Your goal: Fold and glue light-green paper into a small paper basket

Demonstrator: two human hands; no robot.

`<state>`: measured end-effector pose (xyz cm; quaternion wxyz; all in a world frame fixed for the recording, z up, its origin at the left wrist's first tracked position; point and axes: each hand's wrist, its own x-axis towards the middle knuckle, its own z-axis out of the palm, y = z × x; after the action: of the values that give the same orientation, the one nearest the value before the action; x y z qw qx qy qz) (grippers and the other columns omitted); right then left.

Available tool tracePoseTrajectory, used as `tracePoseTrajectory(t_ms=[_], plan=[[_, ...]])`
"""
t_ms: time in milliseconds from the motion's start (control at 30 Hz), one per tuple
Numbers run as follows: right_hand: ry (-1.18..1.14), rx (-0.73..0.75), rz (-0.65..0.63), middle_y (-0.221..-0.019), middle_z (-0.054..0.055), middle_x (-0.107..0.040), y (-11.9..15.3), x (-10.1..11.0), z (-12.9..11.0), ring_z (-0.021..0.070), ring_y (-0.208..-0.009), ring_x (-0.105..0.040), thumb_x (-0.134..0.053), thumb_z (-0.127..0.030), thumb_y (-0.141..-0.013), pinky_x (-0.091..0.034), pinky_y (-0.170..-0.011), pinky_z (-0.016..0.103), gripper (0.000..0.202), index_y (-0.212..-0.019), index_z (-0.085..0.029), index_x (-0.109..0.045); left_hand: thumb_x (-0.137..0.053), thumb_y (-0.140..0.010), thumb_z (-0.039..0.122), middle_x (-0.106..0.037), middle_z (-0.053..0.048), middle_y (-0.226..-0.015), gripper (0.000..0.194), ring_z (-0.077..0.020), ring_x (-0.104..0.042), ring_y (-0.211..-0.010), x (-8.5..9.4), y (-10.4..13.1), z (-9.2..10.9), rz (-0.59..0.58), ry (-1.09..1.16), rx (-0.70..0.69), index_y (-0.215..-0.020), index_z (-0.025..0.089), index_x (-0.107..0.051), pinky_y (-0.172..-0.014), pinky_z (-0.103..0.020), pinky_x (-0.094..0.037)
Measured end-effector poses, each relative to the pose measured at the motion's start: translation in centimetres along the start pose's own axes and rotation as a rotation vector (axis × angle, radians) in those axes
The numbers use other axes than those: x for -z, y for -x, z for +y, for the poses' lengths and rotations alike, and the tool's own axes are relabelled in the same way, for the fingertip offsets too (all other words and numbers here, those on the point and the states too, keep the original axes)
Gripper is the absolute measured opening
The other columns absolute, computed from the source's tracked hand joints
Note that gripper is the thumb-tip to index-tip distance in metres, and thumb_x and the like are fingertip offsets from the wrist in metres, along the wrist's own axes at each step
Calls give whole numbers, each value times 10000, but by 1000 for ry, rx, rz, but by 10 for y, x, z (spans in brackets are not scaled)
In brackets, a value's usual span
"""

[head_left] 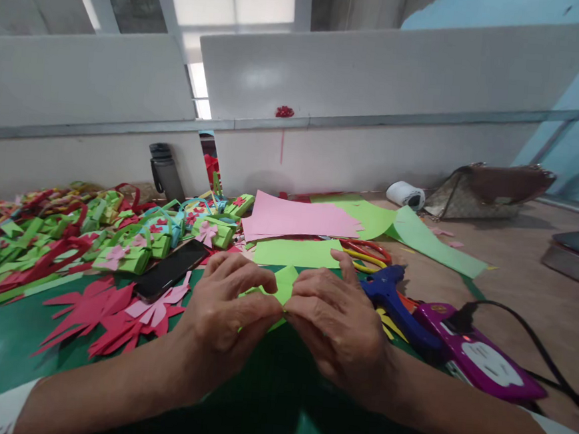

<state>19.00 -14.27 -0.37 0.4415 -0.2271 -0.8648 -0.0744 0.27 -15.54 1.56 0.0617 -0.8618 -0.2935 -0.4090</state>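
Between my two hands is a small piece of light green paper, partly hidden by the fingers. My left hand pinches its near edge between thumb and forefinger. Meeting it at the centre, my right hand pinches the same paper, fingertips almost touching those of the left. Just beyond lies a flat light green sheet, with pink sheets behind it. Left of my left hand are red paper flower cutouts, a pink cutout and a black phone.
A blue glue gun and a purple power strip with a black cord lie at right. Small green paper bags and strips crowd the left. Farther back stand a dark bottle, a white roll and a handbag.
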Motion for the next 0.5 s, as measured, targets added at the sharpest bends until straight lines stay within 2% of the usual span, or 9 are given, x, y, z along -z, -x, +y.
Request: tracePoseTrajectory(t_ms=[167,500], plan=[[90,129,-25,-813,44,-639,0,2,0,190,-882,-563,-476,-73,-803,-197,-992,494,169,-883,-137,-611,-561,-786,50,-623,-21,-912,168,-175,-509,-855,0,3,-1,-11,-5,-34,-757,208,-611,-846,-389,-361],[54,131,-54,-789,43,-639,-1,5,-3,186,-874,-550,-512,-85,-786,-229,-993,468,131,-845,-124,-622,-564,-758,47,-617,-23,-939,167,-185,-519,-887,1,7,-4,-21,-4,-85,-794,206,-599,-857,-411,-374]])
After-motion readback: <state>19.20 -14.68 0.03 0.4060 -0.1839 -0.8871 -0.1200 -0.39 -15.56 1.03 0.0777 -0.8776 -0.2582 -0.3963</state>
